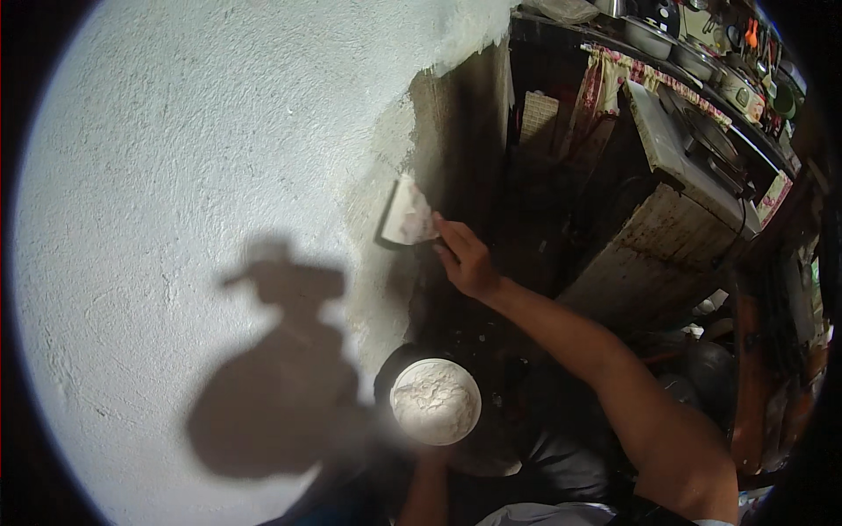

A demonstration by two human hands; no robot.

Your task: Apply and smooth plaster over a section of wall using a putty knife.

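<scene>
My right hand (469,261) is closed round the handle of a putty knife (408,213), whose broad blade is smeared with white paste. The blade lies at the bare grey edge of a wall (158,158) covered in rough white plaster. Low in the middle, a round white tub (478,419) holds thick white paste (434,405) with a lumpy surface. My left hand (431,454) is under the tub and supports it; the tub hides most of its fingers.
At the right stands a worn cabinet (653,250) with a stove (702,140) on top. Pots (649,39) and utensils line a shelf behind it, above a flowered curtain (596,83). A dark recess (535,210) lies beyond the wall edge. My shadow (281,377) falls on the plaster.
</scene>
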